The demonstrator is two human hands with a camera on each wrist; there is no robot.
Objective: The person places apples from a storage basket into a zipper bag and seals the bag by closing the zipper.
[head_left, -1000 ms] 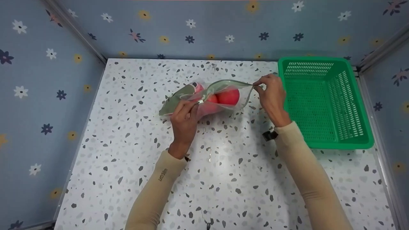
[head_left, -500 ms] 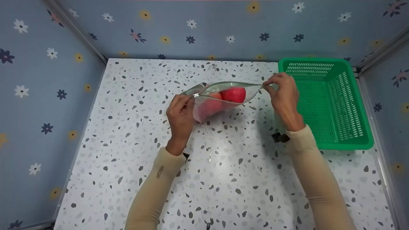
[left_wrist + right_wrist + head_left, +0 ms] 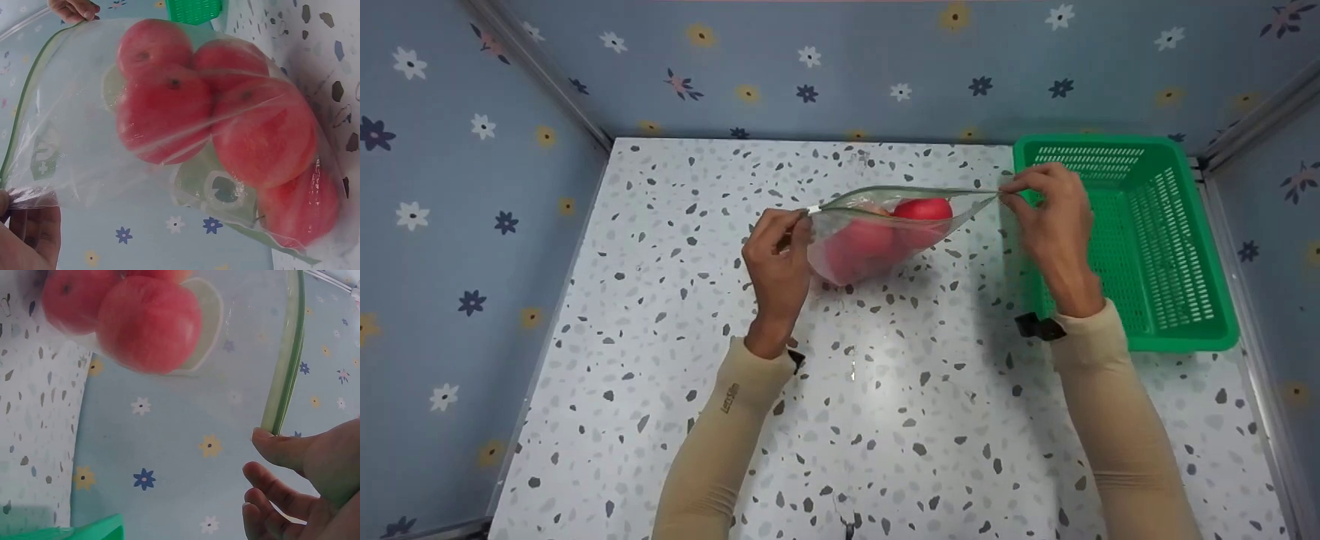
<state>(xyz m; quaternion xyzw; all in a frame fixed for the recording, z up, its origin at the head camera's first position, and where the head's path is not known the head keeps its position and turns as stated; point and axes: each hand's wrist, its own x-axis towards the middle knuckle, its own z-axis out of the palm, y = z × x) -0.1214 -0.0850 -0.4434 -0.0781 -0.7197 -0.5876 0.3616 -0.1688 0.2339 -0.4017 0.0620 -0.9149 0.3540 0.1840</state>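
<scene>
A clear zip bag [image 3: 877,189] with a green-edged mouth holds several red apples [image 3: 922,209]. My left hand [image 3: 776,259] pinches the left corner of its mouth, right beside a small white slider [image 3: 813,209]. At the opposite corner, thumb and fingers of my right hand [image 3: 1054,232] pinch the green strip. The mouth is stretched between both hands and gapes partway. In the left wrist view the apples [image 3: 163,115] bunch in the lower part of the bag [image 3: 84,112], which hangs close to the tabletop; whether it touches cannot be told.
A green plastic basket [image 3: 1222,300] with slotted walls stands at the right of the speckled white table [image 3: 885,435], beneath and beside my right hand. Flower-patterned blue panels [image 3: 855,82] border the table at the back and sides.
My right hand has moved right, over the basket's edge, and my left hand slightly left and up. The bag's mouth is stretched wider and straighter, and the bag looks raised.
</scene>
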